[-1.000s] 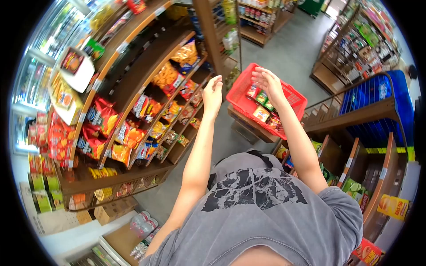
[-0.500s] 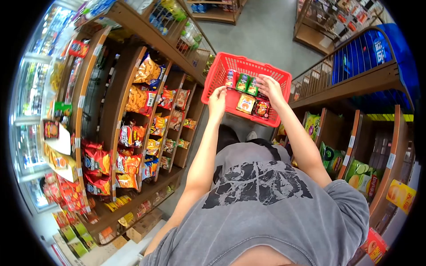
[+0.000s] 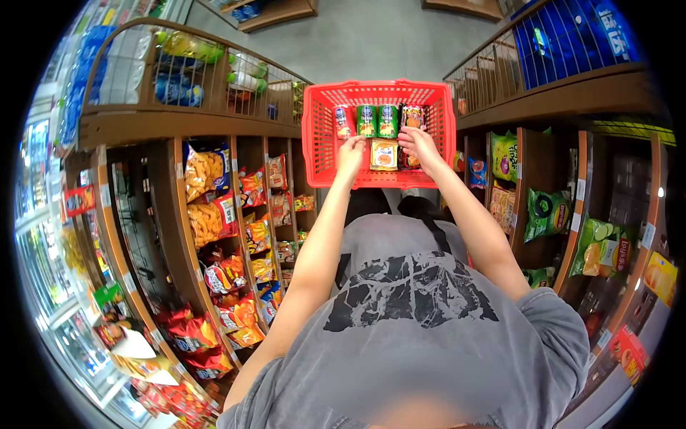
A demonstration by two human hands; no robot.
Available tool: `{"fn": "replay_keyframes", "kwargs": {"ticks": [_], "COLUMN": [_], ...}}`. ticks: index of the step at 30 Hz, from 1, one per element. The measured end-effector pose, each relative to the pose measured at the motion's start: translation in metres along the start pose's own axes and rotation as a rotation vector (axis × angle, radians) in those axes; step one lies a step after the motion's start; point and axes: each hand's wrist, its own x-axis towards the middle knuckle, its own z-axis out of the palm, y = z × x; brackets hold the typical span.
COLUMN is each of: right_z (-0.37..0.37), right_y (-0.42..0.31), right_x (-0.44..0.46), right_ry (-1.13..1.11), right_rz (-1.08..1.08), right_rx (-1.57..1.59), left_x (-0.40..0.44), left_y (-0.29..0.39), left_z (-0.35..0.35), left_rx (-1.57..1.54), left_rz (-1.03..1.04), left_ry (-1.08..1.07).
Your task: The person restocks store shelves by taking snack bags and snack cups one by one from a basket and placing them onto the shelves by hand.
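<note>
A red plastic shopping basket (image 3: 311, 136) stands in front of me, with both my hands over it. Along its far side lie a red-and-white package (image 3: 344, 121), two green packages (image 3: 366, 120) and a dark package (image 3: 414, 115). Nearer to me are a white-and-orange packet (image 3: 384, 156) and a dark red packet, partly behind my right hand. My left hand (image 3: 350, 156) is at the left of the white-and-orange packet, fingers loosely bent and slightly apart, with nothing visible in them. My right hand (image 3: 421, 149) has its fingers spread, their tips by the dark package's lower edge; whether they touch it I cannot tell.
Shelves with chip bags (image 3: 207, 222) and other snack packs line the left side. More shelves with green chip bags (image 3: 547, 214) stand on the right. Wire-railed upper racks hold bottles (image 3: 179, 91) at left and large blue packs (image 3: 572, 43) at right. Grey floor (image 3: 357, 43) lies beyond the basket.
My view has turned, so the basket now sits straight ahead. My right hand has shifted off the green packages, and the dark package at the far right now shows.
</note>
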Motion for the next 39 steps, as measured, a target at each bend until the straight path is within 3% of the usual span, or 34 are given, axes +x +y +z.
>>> {"fn": "replay_keyframes", "kwargs": {"ticks": [5, 7, 17, 29, 36, 39], "right_z": [0.002, 0.002, 0.003, 0.000, 0.014, 0.005], "right_y": [0.040, 0.048, 0.080, 0.080, 0.013, 0.018], "right_x": [0.027, 0.037, 0.076, 0.066, 0.009, 0.010], "right_ry": [0.039, 0.042, 0.023, 0.032, -0.004, -0.037], "right_rz": [0.185, 0.226, 0.491, 0.437, 0.245, 0.102], "right_rx": [-0.042, 0.001, -0.148, -0.139, -0.047, -0.077], "left_x": [0.026, 0.029, 0.063, 0.060, 0.024, 0.005], "left_y": [-0.043, -0.044, -0.086, -0.057, -0.010, 0.003], "left_z": [0.008, 0.011, 0.025, 0.013, 0.008, 0.015], "left_rx": [0.116, 0.120, 0.117, 0.161, 0.105, 0.019], "left_rz": [-0.139, -0.294, -0.474, -0.503, -0.371, -0.281], "left_ry": [-0.076, -0.167, -0.271, -0.319, -0.251, -0.191]}}
